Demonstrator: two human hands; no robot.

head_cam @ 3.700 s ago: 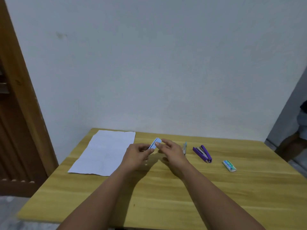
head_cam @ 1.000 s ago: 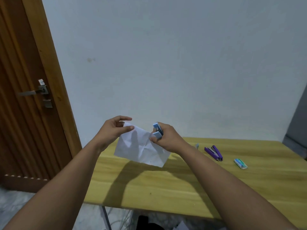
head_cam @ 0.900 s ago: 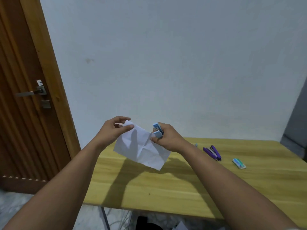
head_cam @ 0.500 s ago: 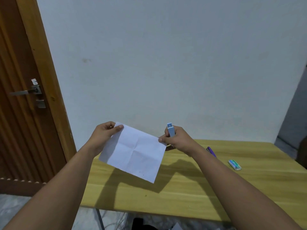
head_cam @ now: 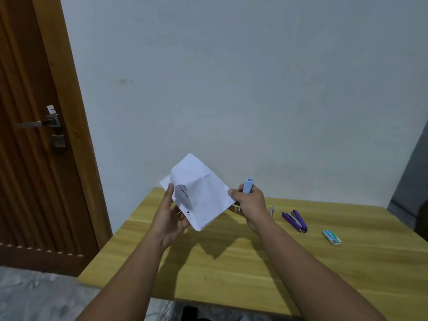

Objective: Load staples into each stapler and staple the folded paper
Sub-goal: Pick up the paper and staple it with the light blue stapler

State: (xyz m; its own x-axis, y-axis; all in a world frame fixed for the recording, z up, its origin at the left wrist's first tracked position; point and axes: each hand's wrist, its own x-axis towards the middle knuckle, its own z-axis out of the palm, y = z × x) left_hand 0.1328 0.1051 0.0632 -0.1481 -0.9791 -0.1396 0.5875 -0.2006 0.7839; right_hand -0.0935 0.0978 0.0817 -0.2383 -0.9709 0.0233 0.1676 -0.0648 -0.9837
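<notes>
A creased white paper point(head_cam: 201, 193) is held up in the air above the wooden table's point(head_cam: 266, 262) left end. My left hand point(head_cam: 170, 214) grips its left side, thumb on the front, and the sheet bends over there. My right hand point(head_cam: 249, 202) pinches the paper's right edge and also holds a small light-blue stapler point(head_cam: 247, 186) upright, its top sticking out above the fingers. A purple stapler point(head_cam: 294, 220) lies open on the table to the right. A small green and white staple box point(head_cam: 331, 237) lies further right.
A thin silvery strip point(head_cam: 271, 210), perhaps staples, lies on the table just behind my right wrist. A brown wooden door point(head_cam: 34, 147) with a metal handle stands at the left. A pale wall rises directly behind the table.
The paper was flat and spread between both hands half a second ago; now its left side is lifted and curled over. My left hand has shifted lower under the sheet. The blue stapler stays in my right hand.
</notes>
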